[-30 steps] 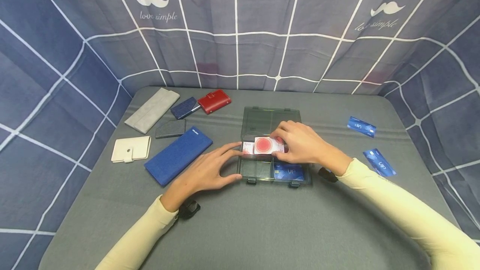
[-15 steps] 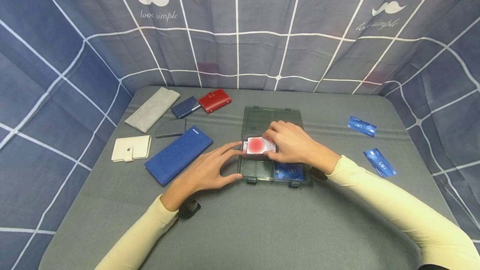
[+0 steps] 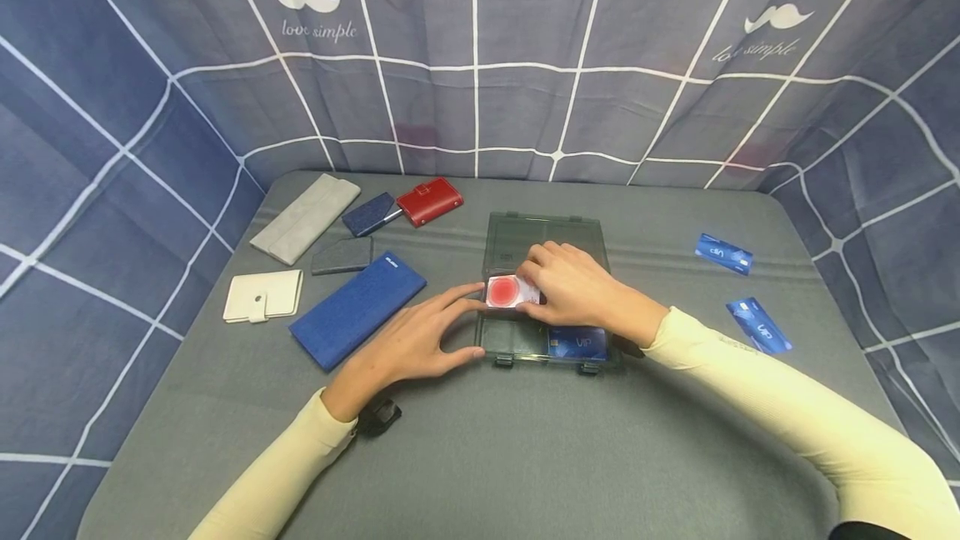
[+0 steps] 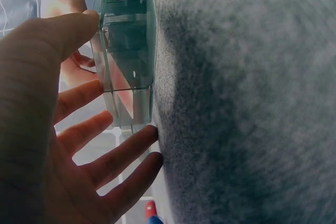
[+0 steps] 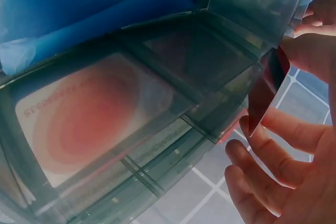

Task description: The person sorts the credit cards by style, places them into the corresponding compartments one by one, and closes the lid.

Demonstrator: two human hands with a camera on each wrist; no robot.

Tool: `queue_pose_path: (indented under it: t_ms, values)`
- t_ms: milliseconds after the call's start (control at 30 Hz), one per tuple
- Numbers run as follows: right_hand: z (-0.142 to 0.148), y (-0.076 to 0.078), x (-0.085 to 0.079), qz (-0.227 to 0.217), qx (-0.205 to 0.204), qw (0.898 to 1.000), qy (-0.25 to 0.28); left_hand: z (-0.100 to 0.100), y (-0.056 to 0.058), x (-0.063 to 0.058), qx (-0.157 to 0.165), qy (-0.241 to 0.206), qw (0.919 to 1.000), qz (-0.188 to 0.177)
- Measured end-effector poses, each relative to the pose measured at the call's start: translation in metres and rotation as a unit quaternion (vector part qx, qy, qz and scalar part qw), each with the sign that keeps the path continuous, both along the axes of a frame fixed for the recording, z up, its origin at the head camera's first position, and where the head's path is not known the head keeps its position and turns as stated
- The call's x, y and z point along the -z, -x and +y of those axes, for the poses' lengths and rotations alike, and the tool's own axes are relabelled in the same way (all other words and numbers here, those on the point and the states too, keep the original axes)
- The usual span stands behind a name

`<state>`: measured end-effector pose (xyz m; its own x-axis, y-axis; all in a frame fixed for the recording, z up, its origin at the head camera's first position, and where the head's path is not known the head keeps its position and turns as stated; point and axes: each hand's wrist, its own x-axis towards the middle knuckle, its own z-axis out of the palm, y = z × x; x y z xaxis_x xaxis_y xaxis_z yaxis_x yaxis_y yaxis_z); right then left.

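A translucent green compartment box point(image 3: 513, 338) lies with its lid folded back. My right hand point(image 3: 573, 286) pinches a white card with a red circle point(image 3: 502, 292) over its back-left compartment. In the right wrist view, the edge of this held card point(image 5: 269, 90) shows between thumb and fingers. Another red-and-white card point(image 5: 89, 114) lies in a compartment there. A blue VIP card point(image 3: 577, 343) is in the front-right compartment. My left hand point(image 3: 420, 348) has its fingers spread at the box's left side; in the left wrist view the thumb point(image 4: 86, 27) touches the box edge.
Two blue cards point(image 3: 723, 253) point(image 3: 759, 325) lie on the right of the grey table. On the left are a long blue wallet point(image 3: 358, 309), a white wallet point(image 3: 262, 297), a grey wallet point(image 3: 305, 219), a red wallet point(image 3: 430, 202) and two dark card holders point(image 3: 342, 257) point(image 3: 369, 215).
My right hand has moved left with the red-circle card, from the middle of the box to over the back-left compartment, covering the card seen there earlier. The left hand has stayed put.
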<state>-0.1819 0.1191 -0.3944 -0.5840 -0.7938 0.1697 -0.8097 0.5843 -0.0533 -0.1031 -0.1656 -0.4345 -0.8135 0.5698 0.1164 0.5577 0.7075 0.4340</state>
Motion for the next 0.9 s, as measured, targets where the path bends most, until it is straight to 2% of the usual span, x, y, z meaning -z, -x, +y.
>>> queue_pose_path:
  t_ms: [267, 600, 900]
  values:
    - [-0.003, 0.002, 0.002, 0.036, -0.014, 0.999, -0.003, 0.0, 0.001, 0.0, 0.001, 0.003, 1.0, -0.001]
    - [0.0, 0.005, -0.001, 0.033, -0.02, 0.999, -0.007, 0.0, 0.001, 0.001, 0.002, 0.0, 1.0, 0.002]
    - [0.027, 0.012, -0.015, -0.032, 0.021, 0.999, 0.011, 0.0, 0.0, 0.001, -0.001, -0.003, 1.0, 0.005]
